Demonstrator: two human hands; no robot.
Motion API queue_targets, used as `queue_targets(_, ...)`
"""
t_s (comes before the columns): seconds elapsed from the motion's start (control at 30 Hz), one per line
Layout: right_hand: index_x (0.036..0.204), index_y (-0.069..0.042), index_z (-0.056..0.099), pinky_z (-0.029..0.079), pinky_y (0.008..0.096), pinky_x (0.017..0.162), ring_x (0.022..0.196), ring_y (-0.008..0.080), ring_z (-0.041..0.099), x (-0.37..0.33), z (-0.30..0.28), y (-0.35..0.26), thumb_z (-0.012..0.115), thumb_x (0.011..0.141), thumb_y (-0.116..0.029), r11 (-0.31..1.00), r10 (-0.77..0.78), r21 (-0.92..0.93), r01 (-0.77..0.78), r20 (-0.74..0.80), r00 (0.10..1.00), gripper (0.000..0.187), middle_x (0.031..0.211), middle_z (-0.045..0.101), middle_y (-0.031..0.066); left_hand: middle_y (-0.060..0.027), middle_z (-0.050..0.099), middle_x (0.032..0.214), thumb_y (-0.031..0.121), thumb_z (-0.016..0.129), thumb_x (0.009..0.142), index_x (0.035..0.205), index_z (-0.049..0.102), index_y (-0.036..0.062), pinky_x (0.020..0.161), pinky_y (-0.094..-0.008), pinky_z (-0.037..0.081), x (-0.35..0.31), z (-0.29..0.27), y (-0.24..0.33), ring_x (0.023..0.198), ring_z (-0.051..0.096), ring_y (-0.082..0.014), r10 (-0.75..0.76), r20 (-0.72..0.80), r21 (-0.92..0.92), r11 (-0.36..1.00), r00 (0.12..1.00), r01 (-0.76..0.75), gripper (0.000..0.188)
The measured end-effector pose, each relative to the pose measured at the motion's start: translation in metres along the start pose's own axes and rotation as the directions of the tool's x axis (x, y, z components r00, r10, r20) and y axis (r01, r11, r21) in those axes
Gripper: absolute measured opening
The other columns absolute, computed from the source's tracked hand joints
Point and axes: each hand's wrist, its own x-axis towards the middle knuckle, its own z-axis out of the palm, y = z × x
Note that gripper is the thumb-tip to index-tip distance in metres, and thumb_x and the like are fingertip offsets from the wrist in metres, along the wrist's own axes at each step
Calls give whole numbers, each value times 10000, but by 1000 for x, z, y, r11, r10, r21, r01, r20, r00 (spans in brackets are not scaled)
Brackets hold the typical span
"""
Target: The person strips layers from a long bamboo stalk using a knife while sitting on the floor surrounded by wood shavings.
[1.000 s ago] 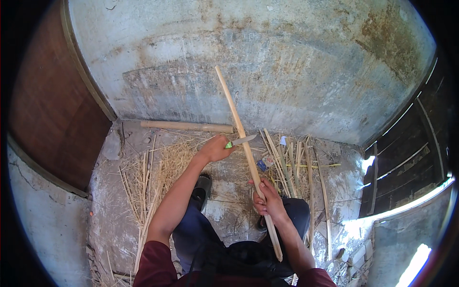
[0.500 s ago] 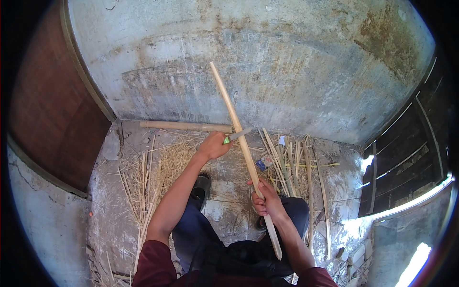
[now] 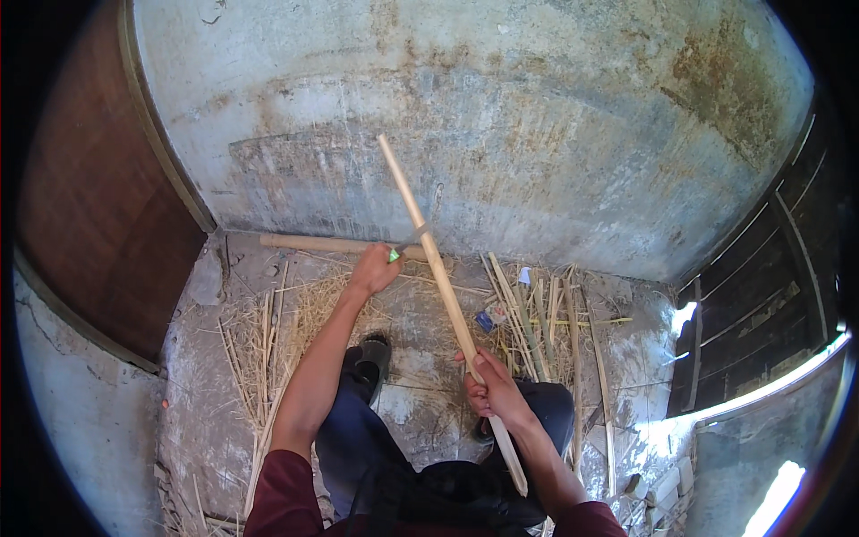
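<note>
Fingers (image 3: 475,395) of the right hand (image 3: 501,392) are wrapping around a pale, outward-slanting stick (image 3: 449,295); farther out, the left hand (image 3: 373,269) is clenching a green-handled knife (image 3: 394,256), its blade (image 3: 411,241) crossing the stick. Beyond, a pole (image 3: 313,242) is lying along the wall (image 3: 555,152).

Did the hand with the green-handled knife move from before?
Yes, the left hand has moved to the left, judged against the pole lying along the wall.
</note>
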Motion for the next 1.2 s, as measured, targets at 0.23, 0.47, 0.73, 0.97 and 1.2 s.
queue_targets(0.23, 1351, -142, 523, 261, 237, 434, 486, 51, 290, 4, 1, -1, 330, 1168, -319, 999, 4, 40, -3, -31, 1000, 319, 705, 347, -44, -335, 689, 831, 305, 676, 942, 817, 713, -77, 796, -545, 531, -17, 11, 40, 839, 697, -489, 94, 201, -41, 995, 975, -88, 404)
queue_targets(0.47, 1356, -138, 521, 277, 234, 439, 490, 48, 292, -7, 1, 15, 311, 1176, -323, 989, -42, -143, 43, 7, 999, 333, 713, 354, -43, -337, 669, 791, 332, 660, 946, 807, 692, -90, 758, -537, 524, 19, 2, -31, 808, 692, -498, -147, -43, -220, 966, 988, 134, 446)
queue_targets(0.73, 1309, -104, 532, 266, 233, 405, 460, 51, 285, -6, -1, -2, 344, 1164, -330, 1000, 13, -18, -12, 50, 999, 328, 691, 341, -37, -332, 651, 764, 330, 640, 957, 790, 681, -90, 719, -499, 516, 7, 6, -32, 744, 678, -476, -87, -30, -131, 988, 996, 82, 454)
queue_targets(0.97, 1235, -46, 537, 305, 256, 346, 387, 85, 338, 3, -6, 3, 398, 1121, -287, 984, -1, 177, -24, 137, 991, 301, 660, 411, 1, -324, 639, 746, 307, 660, 966, 798, 677, -100, 685, -501, 493, -7, 2, -4, 737, 671, -466, 76, 45, -213, 975, 996, -64, 441)
queue_targets(1.2, 1227, 3, 554, 329, 249, 343, 381, 79, 367, -8, -46, -18, 374, 1108, -235, 994, 66, 77, -74, 109, 992, 321, 721, 478, 18, -314, 649, 766, 324, 646, 1010, 952, 703, -71, 730, -508, 489, -15, -1, 27, 749, 661, -471, 147, 35, -145, 980, 989, -140, 404)
